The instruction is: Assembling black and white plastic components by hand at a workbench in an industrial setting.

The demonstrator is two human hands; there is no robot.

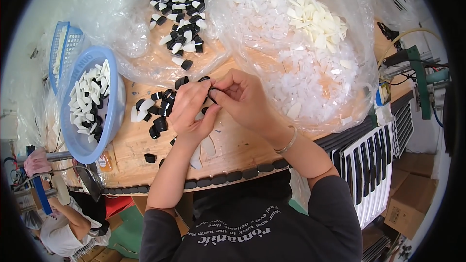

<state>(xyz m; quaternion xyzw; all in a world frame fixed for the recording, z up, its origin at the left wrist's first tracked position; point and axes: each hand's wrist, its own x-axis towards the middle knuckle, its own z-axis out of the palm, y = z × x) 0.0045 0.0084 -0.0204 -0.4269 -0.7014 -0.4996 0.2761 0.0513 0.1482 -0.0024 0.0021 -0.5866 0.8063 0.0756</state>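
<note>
Above the wooden table (pixel 228 157), my left hand (pixel 190 107) and my right hand (pixel 241 99) meet, fingers closed around a small black cap-like part (pixel 212 96). My right thumb and fingertips pinch it, and the left fingers steady its other side. Part of it is hidden by my fingers. Loose black caps (pixel 160 124) lie beside my left hand, along with a few white tongue-shaped pieces (pixel 144 105). More flat pale pieces (pixel 208 146) rest below my wrists.
A blue basin (pixel 121 102) with white pieces and black caps stands at left, beside a blue basket (pixel 74 39). Assembled black-and-white parts (pixel 182 39) lie on plastic sheeting at the back. Clear flakes and cream pieces (pixel 318 22) spread at right. Another person (pixel 73 225) sits lower left.
</note>
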